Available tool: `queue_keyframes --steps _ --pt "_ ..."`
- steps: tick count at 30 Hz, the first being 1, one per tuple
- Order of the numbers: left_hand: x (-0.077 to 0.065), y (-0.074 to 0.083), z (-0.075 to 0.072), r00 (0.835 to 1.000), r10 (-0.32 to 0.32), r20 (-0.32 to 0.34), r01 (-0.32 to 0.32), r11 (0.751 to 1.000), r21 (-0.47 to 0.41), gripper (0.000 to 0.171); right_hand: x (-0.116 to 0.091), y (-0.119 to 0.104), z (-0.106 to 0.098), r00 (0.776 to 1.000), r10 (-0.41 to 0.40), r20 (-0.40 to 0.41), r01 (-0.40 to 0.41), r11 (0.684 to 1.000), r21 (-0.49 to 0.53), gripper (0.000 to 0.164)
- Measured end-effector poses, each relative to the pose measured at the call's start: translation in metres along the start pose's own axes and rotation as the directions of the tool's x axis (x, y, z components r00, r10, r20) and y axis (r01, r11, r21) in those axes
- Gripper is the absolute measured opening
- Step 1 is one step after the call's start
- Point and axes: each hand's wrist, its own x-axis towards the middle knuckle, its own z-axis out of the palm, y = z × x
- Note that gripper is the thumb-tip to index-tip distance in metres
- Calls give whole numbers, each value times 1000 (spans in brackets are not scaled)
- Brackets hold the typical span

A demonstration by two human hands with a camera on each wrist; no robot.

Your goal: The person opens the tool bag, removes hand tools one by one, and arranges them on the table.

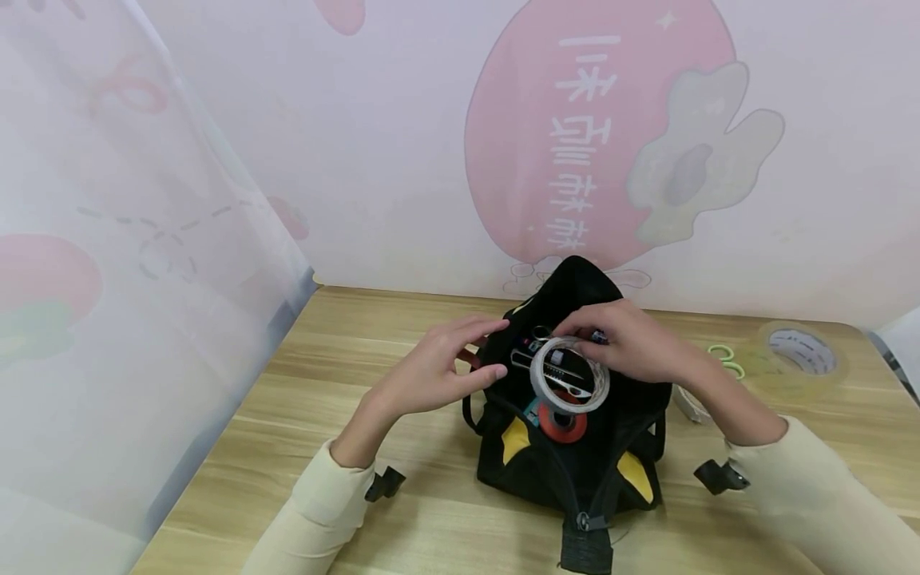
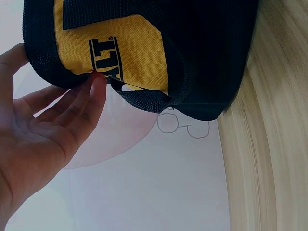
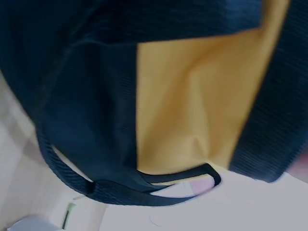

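Note:
A black and yellow tool bag (image 1: 549, 479) stands with its top gaping on the wooden table. My right hand (image 1: 628, 343) pinches a white tape roll (image 1: 541, 383) over the opening. Inside the bag lie a red roll (image 1: 563, 427), a utility knife (image 1: 528, 361) and other small tools, partly hidden. At the bag's left rim is my left hand (image 1: 434, 363), fingers extended, thumb on the inner side. The left wrist view has this hand's fingertips (image 2: 98, 84) touching the bag's yellow side panel (image 2: 139, 53). The right wrist view is filled mostly by the opposite yellow panel (image 3: 183, 106).
On the right of the table (image 1: 287, 447) lie a clear wide tape roll (image 1: 801, 351) and green-handled scissors (image 1: 731, 367). A whitish item (image 1: 691, 406) is partly hidden by the right arm. Behind the table hangs a printed white curtain (image 1: 402, 176).

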Motion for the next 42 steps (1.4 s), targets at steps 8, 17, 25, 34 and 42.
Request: queue_keyframes --steps 8,17,25,34,42 --pt "1 0 -1 1000 -5 8 5 1000 -5 60 -21 -1 -22 992 14 -125 -12 1000 15 30" --pt "0 -1 0 1000 -7 11 7 1000 -3 60 -51 3 -36 968 65 -241 -48 996 76 32" --pt "0 -1 -1 1000 -6 9 6 1000 -11 60 -85 18 -46 924 221 -311 -166 967 194 27" --pt "-3 -3 -1 1000 12 -3 -12 1000 -7 59 -123 38 -49 853 382 -355 -329 922 203 24" --pt "-5 -6 -3 1000 14 -6 -14 1000 4 59 -157 55 -46 807 448 -385 -425 893 149 24"
